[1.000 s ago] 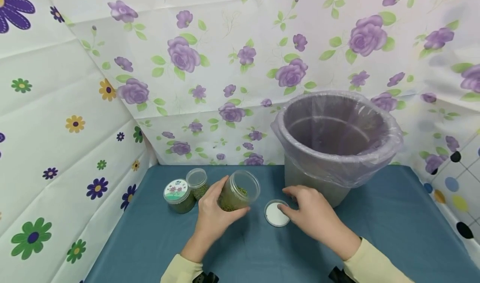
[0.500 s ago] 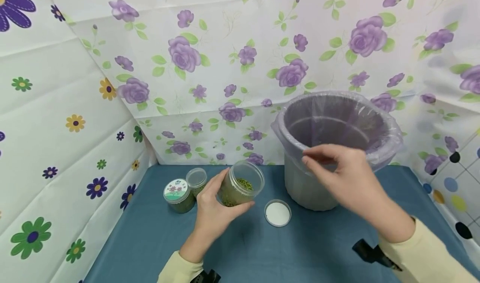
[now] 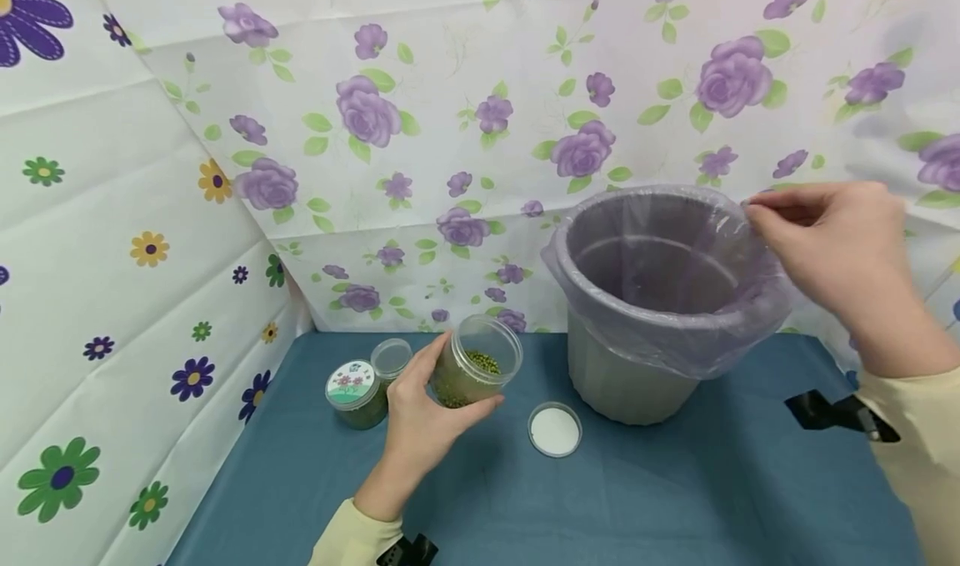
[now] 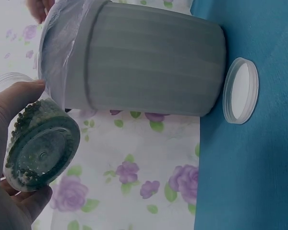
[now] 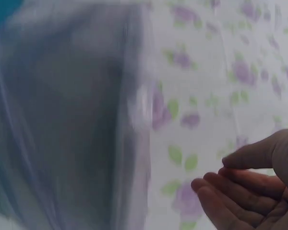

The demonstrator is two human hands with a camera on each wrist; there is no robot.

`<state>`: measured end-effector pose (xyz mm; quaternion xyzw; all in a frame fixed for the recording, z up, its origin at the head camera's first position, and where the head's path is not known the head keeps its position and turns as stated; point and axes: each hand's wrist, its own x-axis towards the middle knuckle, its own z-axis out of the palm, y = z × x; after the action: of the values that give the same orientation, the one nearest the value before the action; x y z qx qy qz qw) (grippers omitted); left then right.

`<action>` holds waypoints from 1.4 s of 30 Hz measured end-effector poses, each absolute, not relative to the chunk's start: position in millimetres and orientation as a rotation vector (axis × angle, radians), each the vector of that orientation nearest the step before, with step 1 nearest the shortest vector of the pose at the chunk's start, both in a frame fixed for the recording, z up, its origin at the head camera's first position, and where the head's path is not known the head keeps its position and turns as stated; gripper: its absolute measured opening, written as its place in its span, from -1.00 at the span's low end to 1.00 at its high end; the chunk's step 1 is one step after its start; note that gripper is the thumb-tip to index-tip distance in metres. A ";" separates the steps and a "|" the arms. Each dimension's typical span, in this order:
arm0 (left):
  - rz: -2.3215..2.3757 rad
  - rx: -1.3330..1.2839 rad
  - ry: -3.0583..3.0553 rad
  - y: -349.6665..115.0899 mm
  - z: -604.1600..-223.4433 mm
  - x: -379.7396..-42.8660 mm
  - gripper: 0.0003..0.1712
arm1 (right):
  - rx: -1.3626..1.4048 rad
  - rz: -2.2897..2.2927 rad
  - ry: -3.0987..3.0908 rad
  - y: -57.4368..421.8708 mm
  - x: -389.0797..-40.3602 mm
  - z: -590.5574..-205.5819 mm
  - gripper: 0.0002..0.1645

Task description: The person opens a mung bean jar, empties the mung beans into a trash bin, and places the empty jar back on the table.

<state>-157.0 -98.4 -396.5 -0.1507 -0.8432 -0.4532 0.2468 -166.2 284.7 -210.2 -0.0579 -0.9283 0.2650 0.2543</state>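
Note:
My left hand grips a clear plastic jar part full of small green beans. The jar is tilted, its open mouth toward the bin. In the left wrist view its base faces the camera, with beans along the wall. A round lid with a white liner lies on the table, right of the jar. My right hand is raised at the far right rim of the grey bin. Its fingers are loosely curled, thumb close to the fingertips, with nothing visible between them.
A translucent purple bag lines the bin and folds over its rim. Left of my left hand stand a jar with a picture lid and a smaller clear-lidded jar. Floral sheets hang behind the blue tablecloth.
My right hand has moved from beside the lid up and rightward, past the bin's front to its far right rim. The left hand has tilted the jar slightly, showing more beans.

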 end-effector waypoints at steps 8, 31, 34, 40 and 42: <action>-1.237 -0.398 -2.317 -102.0 -399.9 -158.4 0.05 | -0.338 0.616 -2.646 327.1 -189.6 -223.7 -0.36; -1.267 -0.365 -2.331 -104.4 -400.5 -156.9 0.03 | -0.196 0.562 -2.930 360.8 -215.8 -248.0 -0.36; -1.265 -0.369 -2.327 -104.7 -400.2 -156.9 0.03 | -0.151 0.566 -2.937 362.2 -217.2 -248.2 -0.36; -1.273 -0.381 -2.316 -105.0 -398.6 -157.8 0.03 | -0.101 0.561 -2.938 364.7 -218.4 -247.9 -0.37; -1.268 -0.384 -2.309 -105.8 -397.3 -158.3 0.03 | -0.106 0.565 -2.942 365.2 -218.9 -247.1 -0.36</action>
<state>-158.3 -105.8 -397.3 -0.1401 -0.8425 -0.4627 0.2377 -218.9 365.2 -247.1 -0.0352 -0.9789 0.1881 0.0717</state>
